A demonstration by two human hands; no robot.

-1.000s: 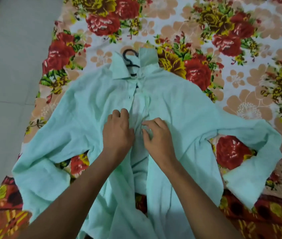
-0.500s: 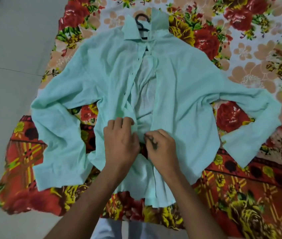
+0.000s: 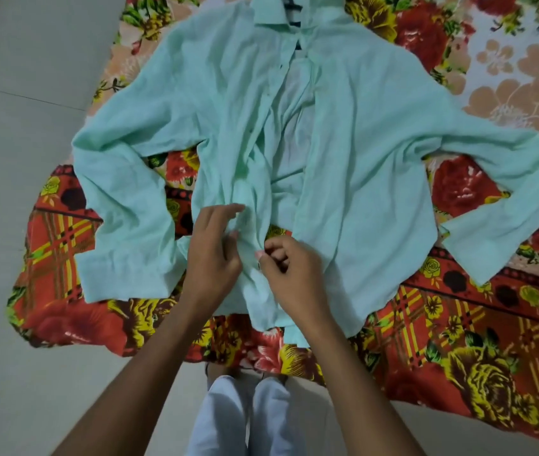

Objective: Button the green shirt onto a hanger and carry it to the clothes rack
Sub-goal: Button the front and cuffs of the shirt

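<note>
We are looking down at a pale tiled floor (image 3: 14, 93) on which a floral bedsheet (image 3: 459, 357) in red, yellow and peach is lying spread out, its near edge hanging just in front of our light trousers (image 3: 245, 419). The green shirt (image 3: 360, 159) is lying face up on the bedsheet with both sleeves spread outward and bent toward us, the cuffs pointing our way. Its front is standing open down the middle, showing the paler inside of the back panel. The dark hanger (image 3: 292, 14) is sitting inside the collar at the far end, only a little of it showing between the collar points. Near the hem, our left hand (image 3: 212, 255) is resting on the left front panel with fingers loosely extended, its thumb and fingertips touching a bunched fold of the placket; we cannot tell whether it is gripping. Just beside it, our right hand (image 3: 289, 271) is curling its fingers and pinching the edge of the same placket between thumb and forefinger.
</note>
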